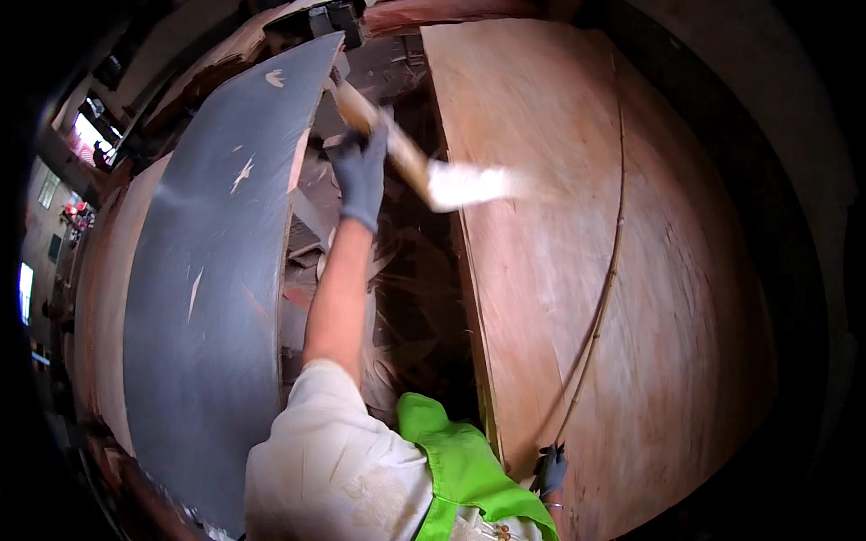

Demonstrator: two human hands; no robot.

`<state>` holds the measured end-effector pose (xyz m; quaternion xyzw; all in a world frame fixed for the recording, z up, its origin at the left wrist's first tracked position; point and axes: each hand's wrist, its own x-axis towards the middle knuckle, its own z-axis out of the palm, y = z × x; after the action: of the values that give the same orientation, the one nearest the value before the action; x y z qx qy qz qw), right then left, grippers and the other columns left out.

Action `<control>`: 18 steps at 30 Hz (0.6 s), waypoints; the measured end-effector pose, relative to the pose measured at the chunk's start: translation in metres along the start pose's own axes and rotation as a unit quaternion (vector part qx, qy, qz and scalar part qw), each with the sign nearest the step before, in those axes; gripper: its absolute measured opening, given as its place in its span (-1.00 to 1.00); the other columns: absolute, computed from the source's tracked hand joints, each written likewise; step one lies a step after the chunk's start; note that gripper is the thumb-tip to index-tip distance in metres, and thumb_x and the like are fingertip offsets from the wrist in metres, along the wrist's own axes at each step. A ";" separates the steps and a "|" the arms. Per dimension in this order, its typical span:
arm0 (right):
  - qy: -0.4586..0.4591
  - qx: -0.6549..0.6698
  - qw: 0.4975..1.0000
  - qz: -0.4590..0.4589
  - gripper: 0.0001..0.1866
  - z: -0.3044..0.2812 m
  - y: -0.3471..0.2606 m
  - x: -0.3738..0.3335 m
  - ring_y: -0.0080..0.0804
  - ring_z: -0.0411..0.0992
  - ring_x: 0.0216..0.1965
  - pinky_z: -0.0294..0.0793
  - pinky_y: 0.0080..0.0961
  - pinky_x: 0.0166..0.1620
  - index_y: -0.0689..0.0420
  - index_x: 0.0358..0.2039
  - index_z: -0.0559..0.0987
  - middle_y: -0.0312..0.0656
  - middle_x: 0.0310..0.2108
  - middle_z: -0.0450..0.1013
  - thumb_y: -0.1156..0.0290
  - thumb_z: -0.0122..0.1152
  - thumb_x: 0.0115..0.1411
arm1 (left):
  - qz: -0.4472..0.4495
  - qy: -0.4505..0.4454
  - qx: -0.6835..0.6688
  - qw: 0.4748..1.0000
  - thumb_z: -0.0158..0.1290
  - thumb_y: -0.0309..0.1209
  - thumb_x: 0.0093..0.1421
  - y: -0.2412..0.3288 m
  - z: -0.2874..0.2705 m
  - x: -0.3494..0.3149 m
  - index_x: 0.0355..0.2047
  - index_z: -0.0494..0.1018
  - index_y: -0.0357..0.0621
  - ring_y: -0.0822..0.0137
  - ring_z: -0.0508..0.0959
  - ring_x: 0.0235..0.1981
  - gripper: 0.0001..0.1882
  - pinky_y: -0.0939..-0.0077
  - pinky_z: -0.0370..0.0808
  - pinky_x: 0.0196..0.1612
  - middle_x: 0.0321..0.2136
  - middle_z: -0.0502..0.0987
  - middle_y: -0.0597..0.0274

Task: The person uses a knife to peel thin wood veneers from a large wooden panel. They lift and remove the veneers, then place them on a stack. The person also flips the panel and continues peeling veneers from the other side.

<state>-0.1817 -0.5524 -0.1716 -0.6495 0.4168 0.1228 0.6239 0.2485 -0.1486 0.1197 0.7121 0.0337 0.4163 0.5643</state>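
My left hand [359, 171], in a grey glove, reaches forward over the gap between two stacks of sheets. It is closed on a strip of wood veneer [408, 162], which is blurred; its bright white end lies over the right-hand stack. Down at the lower right, my right hand [550, 469], also in a dark grey glove, is closed round the near end of a long thin bamboo stick [606, 311]. This stick bends upward across the pale wood veneer sheet [541, 261] on the right. The fingers of my right hand show only in part.
On the left lies a dark grey-blue sheet [212, 261] with torn pale flakes on it. Veneer scraps [388, 347] litter the dark gap between the stacks. More veneer sheets [451, 13] lie at the far end. A green apron [469, 469] covers my front.
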 end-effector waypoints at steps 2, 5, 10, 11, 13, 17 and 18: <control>-0.053 -0.038 0.998 -0.006 -0.69 0.011 -0.016 0.009 -0.42 0.31 -0.69 0.26 -0.47 -0.66 0.20 -0.38 0.46 -0.24 -0.71 0.32 0.19 -0.07 0.25 | -0.155 -0.064 0.154 0.974 -0.02 -0.31 0.16 -0.085 -0.079 -0.048 -0.41 0.45 -0.27 0.32 0.47 -0.45 -0.77 0.39 0.40 -0.35 -0.48 0.51 0.15; -0.118 -0.069 0.990 -0.040 -0.68 0.037 -0.024 0.018 -0.41 0.31 -0.66 0.28 -0.48 -0.63 0.21 -0.33 0.44 -0.22 -0.66 0.32 0.18 -0.05 0.24 | 0.037 -0.243 0.522 0.817 -0.21 -0.40 0.17 -0.172 -0.201 -0.193 -0.51 0.40 -0.17 0.08 0.46 -0.55 -0.78 0.19 0.39 -0.49 -0.59 0.45 0.01; -0.135 -0.160 0.970 -0.125 -0.65 0.077 -0.046 0.008 -0.40 0.32 -0.61 0.30 -0.49 -0.57 0.22 -0.25 0.40 -0.18 -0.57 0.33 0.15 -0.02 0.22 | -0.248 -0.471 0.550 0.643 -0.14 -0.36 0.09 -0.104 -0.287 -0.370 -0.32 0.48 -0.05 0.11 0.57 -0.31 -0.78 0.12 0.46 -0.26 -0.39 0.56 0.02; -0.145 -0.174 0.963 -0.146 -0.64 0.084 -0.050 0.008 -0.40 0.32 -0.60 0.30 -0.50 -0.56 0.23 -0.23 0.40 -0.17 -0.56 0.34 0.15 -0.02 0.22 | -0.228 -0.478 0.544 0.650 -0.11 -0.33 0.08 -0.087 -0.307 -0.389 -0.38 0.51 -0.04 0.09 0.57 -0.38 -0.79 0.13 0.47 -0.36 -0.44 0.56 0.06; -0.181 -0.200 0.945 -0.183 -0.62 0.103 -0.055 0.002 -0.39 0.32 -0.58 0.31 -0.50 -0.54 0.23 -0.20 0.38 -0.16 -0.52 0.34 0.14 -0.01 0.21 | -0.215 -0.499 0.557 0.628 -0.06 -0.31 0.06 -0.064 -0.354 -0.443 -0.45 0.55 -0.03 0.07 0.58 -0.47 -0.81 0.15 0.48 -0.47 -0.49 0.57 0.12; -0.207 -0.249 0.913 -0.247 -0.57 0.122 -0.060 -0.006 -0.38 0.32 -0.54 0.33 -0.51 -0.50 0.24 -0.13 0.36 -0.13 -0.45 0.35 0.12 0.02 0.20 | -0.297 -0.523 0.555 0.575 -0.04 -0.29 0.06 -0.027 -0.390 -0.514 -0.37 0.53 -0.03 0.07 0.58 -0.41 -0.80 0.19 0.49 -0.40 -0.43 0.56 0.11; -0.207 -0.257 0.908 -0.259 -0.56 0.126 -0.059 -0.009 -0.38 0.33 -0.53 0.34 -0.51 -0.48 0.25 -0.11 0.35 -0.12 -0.43 0.35 0.11 0.02 0.20 | -0.317 -0.518 0.549 0.575 -0.04 -0.29 0.06 -0.016 -0.398 -0.525 -0.36 0.53 -0.03 0.07 0.58 -0.40 -0.80 0.19 0.49 -0.39 -0.42 0.56 0.10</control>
<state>-0.1010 -0.4417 -0.1484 -0.8324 0.0492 0.1912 0.5178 -0.3377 -0.1066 -0.1782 0.9238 0.1815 -0.3269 0.0827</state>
